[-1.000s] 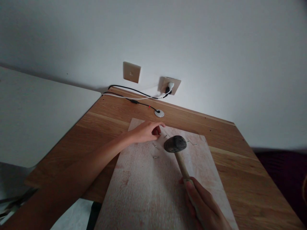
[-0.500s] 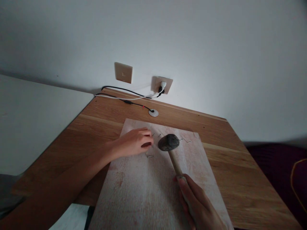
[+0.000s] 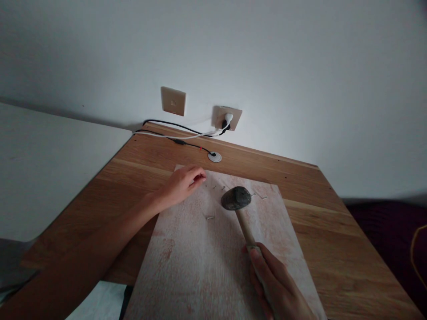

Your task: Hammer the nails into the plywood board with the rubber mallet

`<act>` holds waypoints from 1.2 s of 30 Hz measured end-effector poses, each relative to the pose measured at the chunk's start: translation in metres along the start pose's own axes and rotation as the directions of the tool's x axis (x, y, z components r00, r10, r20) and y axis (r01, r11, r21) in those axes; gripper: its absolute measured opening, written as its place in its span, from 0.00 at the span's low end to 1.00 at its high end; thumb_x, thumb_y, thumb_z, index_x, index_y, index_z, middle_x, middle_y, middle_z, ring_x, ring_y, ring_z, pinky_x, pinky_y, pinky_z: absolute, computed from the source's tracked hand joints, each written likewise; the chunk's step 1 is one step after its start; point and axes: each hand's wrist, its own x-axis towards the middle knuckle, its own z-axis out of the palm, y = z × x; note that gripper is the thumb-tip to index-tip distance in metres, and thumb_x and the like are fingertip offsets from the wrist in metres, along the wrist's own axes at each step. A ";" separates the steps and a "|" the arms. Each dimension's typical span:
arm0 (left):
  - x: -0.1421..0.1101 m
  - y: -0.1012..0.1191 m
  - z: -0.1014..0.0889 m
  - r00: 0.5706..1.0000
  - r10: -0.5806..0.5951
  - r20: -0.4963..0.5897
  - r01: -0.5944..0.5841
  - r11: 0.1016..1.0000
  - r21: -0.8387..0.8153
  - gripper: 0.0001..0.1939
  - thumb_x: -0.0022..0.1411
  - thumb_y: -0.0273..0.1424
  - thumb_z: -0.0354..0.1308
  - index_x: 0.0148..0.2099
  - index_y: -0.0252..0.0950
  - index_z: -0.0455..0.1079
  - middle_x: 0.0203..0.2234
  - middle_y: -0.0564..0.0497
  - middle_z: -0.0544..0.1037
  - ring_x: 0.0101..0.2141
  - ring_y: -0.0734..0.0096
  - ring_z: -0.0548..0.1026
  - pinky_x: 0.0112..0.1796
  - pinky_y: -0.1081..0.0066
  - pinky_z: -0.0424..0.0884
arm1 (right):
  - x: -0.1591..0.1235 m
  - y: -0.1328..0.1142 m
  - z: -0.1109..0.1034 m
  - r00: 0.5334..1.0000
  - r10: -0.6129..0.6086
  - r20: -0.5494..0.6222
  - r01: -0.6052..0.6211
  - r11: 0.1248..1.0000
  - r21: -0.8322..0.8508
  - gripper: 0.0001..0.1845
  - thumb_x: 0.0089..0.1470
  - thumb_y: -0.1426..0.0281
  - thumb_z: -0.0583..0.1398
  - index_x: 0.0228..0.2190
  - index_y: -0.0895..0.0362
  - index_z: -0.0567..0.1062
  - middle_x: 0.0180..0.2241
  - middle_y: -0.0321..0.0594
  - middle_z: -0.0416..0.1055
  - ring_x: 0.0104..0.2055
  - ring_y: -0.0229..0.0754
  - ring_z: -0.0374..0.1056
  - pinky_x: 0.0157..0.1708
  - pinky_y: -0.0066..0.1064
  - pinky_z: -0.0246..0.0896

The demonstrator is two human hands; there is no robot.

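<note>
My right hand (image 3: pixel 275 278) is wrapped round the wooden handle of a hammer (image 3: pixel 236 198), its dark blunt head held over a pale, whitewashed wooden board (image 3: pixel 200 266). At the board's far left part is my left hand (image 3: pixel 185 183), thumb and fingers pinched together. Whatever sits in that pinch, if anything, is too small to make out. Several small nails stand in a row along the far part of the board, among them a nail (image 3: pixel 223 188) left of the hammer head. A loose nail (image 3: pixel 210 218) lies flat nearer to me.
The board rests on a brown wooden desk (image 3: pixel 333 240) against a white wall. Cables (image 3: pixel 180 141) run along the back edge to a wall socket (image 3: pixel 230 118) and a round grommet (image 3: pixel 215 157). A white panel (image 3: pixel 60 164) borders the left; dark purple fabric (image 3: pixel 383 231) lies at right.
My left hand has moved away to the far left, from above the loose nail towards the board's far edge. My right hand and the hammer have stayed nearly still.
</note>
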 end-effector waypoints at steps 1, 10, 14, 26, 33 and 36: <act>0.000 0.002 0.000 1.000 -0.012 0.011 0.012 1.000 -0.012 0.05 0.74 0.26 0.58 0.42 0.37 0.73 0.34 0.52 0.78 0.35 0.69 0.77 0.39 0.69 0.71 | 0.000 0.000 0.000 1.000 -0.005 0.002 0.005 1.000 0.006 0.45 0.57 0.30 0.59 0.56 0.54 0.72 0.20 0.23 0.63 0.13 0.33 0.55 0.10 0.24 0.55; 0.002 0.004 0.000 0.996 -0.066 0.056 0.072 0.990 -0.120 0.06 0.71 0.24 0.62 0.43 0.36 0.81 0.37 0.50 0.79 0.37 0.71 0.79 0.41 0.69 0.75 | 0.000 0.000 0.001 1.000 -0.011 0.013 0.010 1.000 0.021 0.42 0.59 0.31 0.59 0.54 0.55 0.74 0.20 0.24 0.63 0.13 0.31 0.54 0.10 0.22 0.54; 0.002 0.003 0.002 0.996 -0.069 0.062 0.077 0.990 -0.121 0.07 0.71 0.24 0.62 0.45 0.36 0.82 0.40 0.48 0.81 0.39 0.69 0.80 0.43 0.68 0.77 | -0.001 0.000 0.001 1.000 0.003 -0.001 -0.003 1.000 0.030 0.44 0.58 0.31 0.60 0.56 0.54 0.73 0.20 0.23 0.63 0.13 0.32 0.55 0.10 0.23 0.55; 0.001 0.005 0.007 0.985 -0.133 0.107 0.145 0.983 -0.111 0.16 0.66 0.18 0.62 0.54 0.36 0.77 0.39 0.49 0.85 0.37 0.67 0.82 0.44 0.66 0.78 | -0.003 -0.003 0.002 1.000 0.001 -0.001 -0.001 1.000 0.026 0.41 0.61 0.33 0.59 0.53 0.55 0.71 0.20 0.23 0.63 0.15 0.31 0.54 0.12 0.21 0.49; 0.001 0.007 0.008 0.987 -0.088 0.131 0.091 0.996 -0.014 0.10 0.66 0.18 0.60 0.45 0.38 0.75 0.37 0.51 0.83 0.37 0.67 0.80 0.42 0.66 0.76 | -0.004 -0.006 0.002 1.000 -0.002 -0.016 0.002 1.000 0.009 0.39 0.59 0.31 0.59 0.46 0.55 0.72 0.21 0.24 0.64 0.14 0.30 0.55 0.12 0.22 0.49; 0.001 0.008 0.008 0.989 -0.068 0.130 0.067 0.998 0.013 0.09 0.66 0.18 0.60 0.43 0.38 0.75 0.36 0.51 0.82 0.37 0.66 0.80 0.42 0.67 0.74 | -0.004 -0.004 0.002 1.000 0.010 -0.014 -0.010 1.000 -0.001 0.44 0.59 0.31 0.59 0.54 0.56 0.70 0.20 0.23 0.63 0.14 0.31 0.54 0.12 0.22 0.50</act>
